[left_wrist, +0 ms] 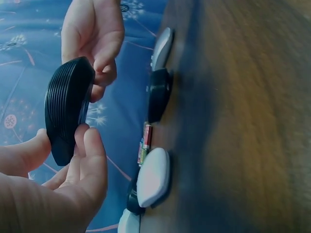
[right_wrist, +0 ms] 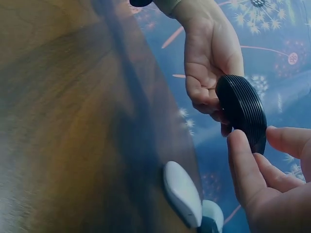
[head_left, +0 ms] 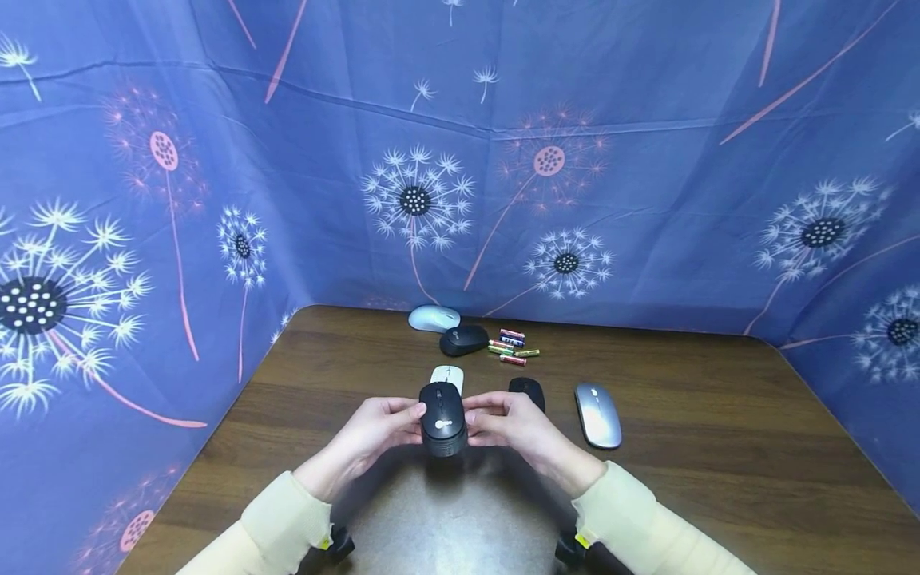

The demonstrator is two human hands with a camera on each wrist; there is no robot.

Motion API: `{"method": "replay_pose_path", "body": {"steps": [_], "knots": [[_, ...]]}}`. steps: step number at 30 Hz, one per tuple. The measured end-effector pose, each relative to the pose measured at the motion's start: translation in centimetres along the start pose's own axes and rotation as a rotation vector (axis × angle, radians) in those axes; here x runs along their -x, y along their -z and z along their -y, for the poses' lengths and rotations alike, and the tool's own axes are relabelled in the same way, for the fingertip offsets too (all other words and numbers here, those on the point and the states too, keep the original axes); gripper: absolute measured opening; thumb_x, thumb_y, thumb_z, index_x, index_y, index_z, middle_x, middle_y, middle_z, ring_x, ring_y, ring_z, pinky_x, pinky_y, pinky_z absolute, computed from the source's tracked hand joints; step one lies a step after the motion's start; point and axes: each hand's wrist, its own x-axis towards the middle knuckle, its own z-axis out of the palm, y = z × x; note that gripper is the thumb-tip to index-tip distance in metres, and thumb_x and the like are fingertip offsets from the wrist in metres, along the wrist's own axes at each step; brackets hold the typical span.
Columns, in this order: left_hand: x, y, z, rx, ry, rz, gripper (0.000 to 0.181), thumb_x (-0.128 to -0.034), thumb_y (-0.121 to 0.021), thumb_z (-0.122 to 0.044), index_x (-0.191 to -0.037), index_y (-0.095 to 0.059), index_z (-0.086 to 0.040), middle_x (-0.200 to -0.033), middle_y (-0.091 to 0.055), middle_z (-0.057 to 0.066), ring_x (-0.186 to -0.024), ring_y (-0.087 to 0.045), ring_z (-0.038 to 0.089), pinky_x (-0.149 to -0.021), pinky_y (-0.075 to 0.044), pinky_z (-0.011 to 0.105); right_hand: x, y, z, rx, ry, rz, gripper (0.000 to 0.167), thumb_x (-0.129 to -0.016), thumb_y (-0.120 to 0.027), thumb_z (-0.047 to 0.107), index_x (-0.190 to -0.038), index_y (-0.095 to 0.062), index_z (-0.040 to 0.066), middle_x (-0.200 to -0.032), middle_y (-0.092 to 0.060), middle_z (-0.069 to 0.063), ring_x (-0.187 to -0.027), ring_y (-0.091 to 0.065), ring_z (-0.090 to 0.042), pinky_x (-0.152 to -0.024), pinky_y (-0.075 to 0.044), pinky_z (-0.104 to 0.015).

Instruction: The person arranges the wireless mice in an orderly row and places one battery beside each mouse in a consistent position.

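**I Held a Black Mouse (head_left: 442, 409) Above a Wooden Table (head_left: 719, 423)**

My left hand (head_left: 377, 435) gripped the mouse's left side between thumb and fingers, while my right hand (head_left: 516, 427) pinched its right side, the ribbed end facing me. Just beyond it lay a white mouse (head_left: 448, 374), partly hidden. To the right sat a second black mouse (head_left: 529, 390) and, farther right, a silver mouse (head_left: 598, 417). At the far side, batteries (head_left: 513, 360) lay beside a third black mouse (head_left: 463, 341), a pale mouse (head_left: 434, 319) to its left.

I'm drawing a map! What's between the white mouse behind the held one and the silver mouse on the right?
In the head view, a black mouse lies between them, partly hidden by the right hand.
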Motion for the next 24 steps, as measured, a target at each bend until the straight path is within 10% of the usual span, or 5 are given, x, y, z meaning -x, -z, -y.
{"method": "replay_pose_path", "body": {"steps": [24], "knots": [[0.8, 0.5, 3.2, -0.153, -0.024, -0.039, 0.027, -0.0884, -0.065, -0.008, -0.100, -0.059, 0.016, -0.081, -0.070, 0.020, -0.063, -0.067, 0.017, -0.064, -0.058, 0.037, 0.6, -1.7, -4.1, -0.019, -0.094, -0.010, 0.038, -0.085, -0.063, 0.000, -0.116, -0.049, -0.017, -0.084, -0.067, -0.010, -0.075, -0.068, -0.019, -0.072, -0.058, -0.034]]}}
